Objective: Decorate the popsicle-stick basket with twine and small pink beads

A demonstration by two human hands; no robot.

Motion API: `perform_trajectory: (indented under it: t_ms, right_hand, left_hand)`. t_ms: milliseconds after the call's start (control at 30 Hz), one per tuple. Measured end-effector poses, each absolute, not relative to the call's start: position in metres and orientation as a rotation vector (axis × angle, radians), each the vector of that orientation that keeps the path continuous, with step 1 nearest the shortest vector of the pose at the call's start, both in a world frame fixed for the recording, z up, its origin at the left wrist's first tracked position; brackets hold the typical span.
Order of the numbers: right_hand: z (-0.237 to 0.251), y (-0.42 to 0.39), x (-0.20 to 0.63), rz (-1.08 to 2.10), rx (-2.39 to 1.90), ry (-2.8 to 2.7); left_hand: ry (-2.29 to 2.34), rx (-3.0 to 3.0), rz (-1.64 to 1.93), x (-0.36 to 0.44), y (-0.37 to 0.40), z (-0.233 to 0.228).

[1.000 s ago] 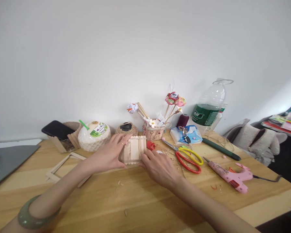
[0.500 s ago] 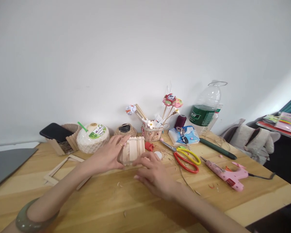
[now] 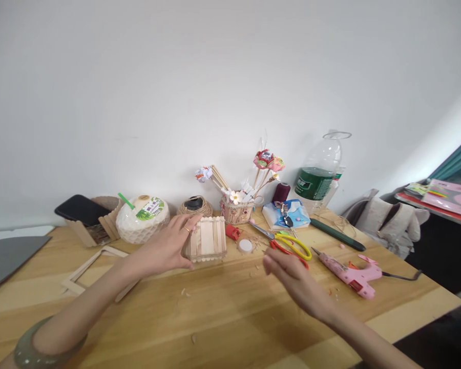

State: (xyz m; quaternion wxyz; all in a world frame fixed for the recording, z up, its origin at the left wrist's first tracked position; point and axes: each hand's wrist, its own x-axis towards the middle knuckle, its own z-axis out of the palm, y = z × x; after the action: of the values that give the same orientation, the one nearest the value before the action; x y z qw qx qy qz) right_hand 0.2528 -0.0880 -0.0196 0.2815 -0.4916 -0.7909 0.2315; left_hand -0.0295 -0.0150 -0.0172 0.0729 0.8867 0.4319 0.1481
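The left hand (image 3: 165,249) has its fingers curled around the left end of the popsicle-stick box (image 3: 206,245), thumb low on the front face and the ringed finger up by the top edge, so it grips the box, which stands upright on the wooden table (image 3: 230,318). The right hand (image 3: 296,281) hovers to the right of the box, well apart from it, fingers loosely spread and holding nothing, fingertips pointing back toward the box.

Just right of the box lies a small white round cap (image 3: 245,246), and behind that a little red piece (image 3: 232,232). Farther right of the box are the scissors (image 3: 288,243) with yellow and red handles, partly behind the right hand, then a pink glue gun (image 3: 348,274) lying flat with its nozzle toward the box. Behind the box stand a ball of twine (image 3: 194,206) and a small basket (image 3: 237,211) of paper flowers and sticks. Left of the box sits a white coconut (image 3: 141,224) with a green straw, then a stick-built holder carrying a black phone (image 3: 82,210). A flat stick frame (image 3: 96,269) lies left of the box, partly under the left forearm. Far right behind the box, a big water bottle (image 3: 318,177) stands by the wall
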Motion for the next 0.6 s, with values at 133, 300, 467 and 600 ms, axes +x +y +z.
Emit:
perform_trajectory:
  t_ms: [133,300,467,600]
  right_hand:
    - [-0.007,-0.095,0.291,0.454,-1.476,-1.86]
    - [0.008,-0.104,0.323,0.27,-1.517,-1.784]
    - [0.022,-0.107,0.34,0.188,-1.552,-1.956]
    - [0.042,-0.109,0.353,0.18,-1.522,-2.067]
  left_hand:
    - [1.252,2.659,0.492,-0.033,-0.013,-0.021]
    - [1.197,2.603,0.541,-0.035,-0.012,-0.021]
    - [1.193,2.629,0.534,-0.037,-0.011,-0.019]
    - [1.208,2.626,0.49,-0.041,-0.011,-0.018]
